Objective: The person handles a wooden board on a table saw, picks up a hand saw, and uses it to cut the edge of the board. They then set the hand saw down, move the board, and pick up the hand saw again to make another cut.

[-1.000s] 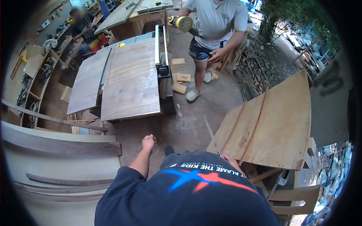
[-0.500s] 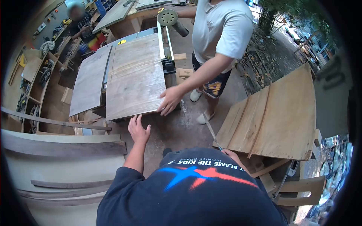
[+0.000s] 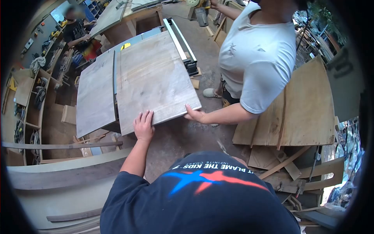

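My left hand (image 3: 143,125) is at the near edge of a large wooden panel (image 3: 156,82), its fingers over the top surface and its thumb at the edge. The panel lies tilted across a table saw. Only a sliver of my right hand (image 3: 240,160) shows beyond my dark shirt; its fingers are hidden. A thin, blurred tool (image 3: 221,146) sticks out near it. A co-worker's hand (image 3: 193,114) grips the panel's near right corner.
The co-worker (image 3: 257,58) stands at the right, a power sander (image 3: 201,16) in the other hand. Another panel (image 3: 95,93) lies left of the first. Stacked boards (image 3: 307,105) lean at right. A second person (image 3: 76,33) is at back left, beyond shelves (image 3: 44,101).
My left hand has come onto the panel's edge from just short of it. The co-worker has moved right and now grips the corner. My right hand and the thin tool are more hidden.
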Motion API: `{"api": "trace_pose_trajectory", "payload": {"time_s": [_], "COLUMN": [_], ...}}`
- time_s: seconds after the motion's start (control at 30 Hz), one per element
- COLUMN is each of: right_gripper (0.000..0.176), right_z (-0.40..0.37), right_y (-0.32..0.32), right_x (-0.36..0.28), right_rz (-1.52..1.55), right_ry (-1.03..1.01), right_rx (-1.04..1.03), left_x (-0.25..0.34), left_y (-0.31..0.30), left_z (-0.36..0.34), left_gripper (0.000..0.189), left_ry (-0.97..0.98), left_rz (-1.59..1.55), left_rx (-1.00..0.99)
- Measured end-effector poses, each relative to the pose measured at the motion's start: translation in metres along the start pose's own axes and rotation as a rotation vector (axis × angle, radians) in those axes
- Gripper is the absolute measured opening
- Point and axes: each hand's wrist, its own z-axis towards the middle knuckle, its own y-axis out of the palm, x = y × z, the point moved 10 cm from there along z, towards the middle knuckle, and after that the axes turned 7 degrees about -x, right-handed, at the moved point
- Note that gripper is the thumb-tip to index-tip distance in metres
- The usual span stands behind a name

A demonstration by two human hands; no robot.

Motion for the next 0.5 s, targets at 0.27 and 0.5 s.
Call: {"api": "trace_pose_trajectory", "payload": {"time_s": [0.27,0.5], "right_gripper": [0.045,0.046], "right_z": [-0.024,-0.046], "right_y": [0.002,-0.023], "right_x": [-0.019,-0.034], "right_rz": [0.053,0.063], "right_ry": [0.046,0.036], "right_rx": [-0.005,-0.021], "left_x": [0.011,0.094], "left_y": [-0.128,-0.154], "left_z": [0.073,0.155], "left_gripper": [0.063,0.044], "left_ry": [0.049,0.134], "left_rz": [-0.066,-0.128], "left_rx": [0.227,0.337]}}
